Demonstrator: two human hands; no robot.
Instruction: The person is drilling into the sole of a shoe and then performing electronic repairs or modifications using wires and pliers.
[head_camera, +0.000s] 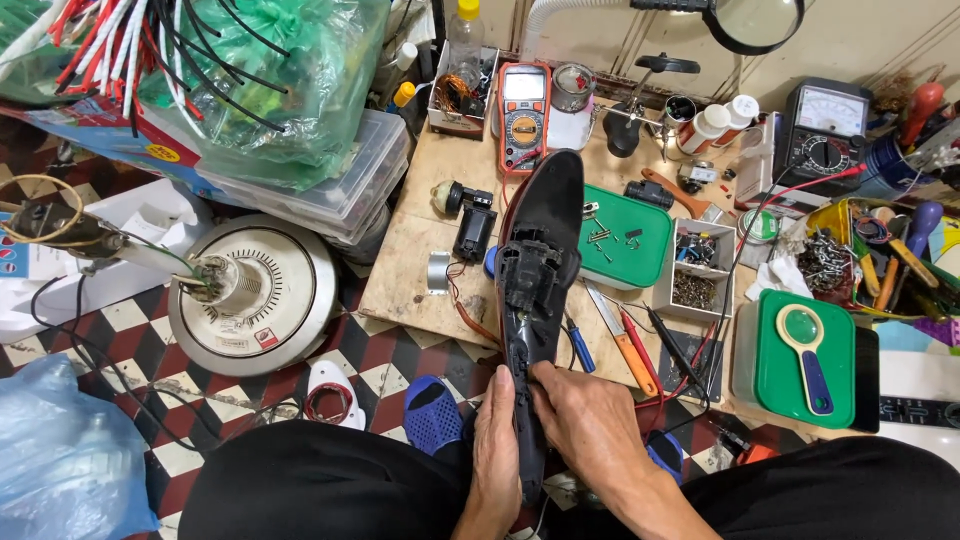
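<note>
A long black plastic appliance housing (540, 270) stands on end between my knees, its open inner side with clips and ribs facing me. My left hand (495, 450) grips its lower left edge. My right hand (590, 425) holds the lower right side, thumb pressed onto the casing. The housing's upper end reaches over the low wooden board (420, 270) in front of me.
On the board lie a small motor (470, 215), an orange multimeter (523, 105), a green tray (630, 240) with screws, a compartment box (695, 270), screwdrivers (630, 355) and probe leads. A fan base (255, 295) stands left on the checkered floor. A green-lidded box with magnifier (805, 355) sits right.
</note>
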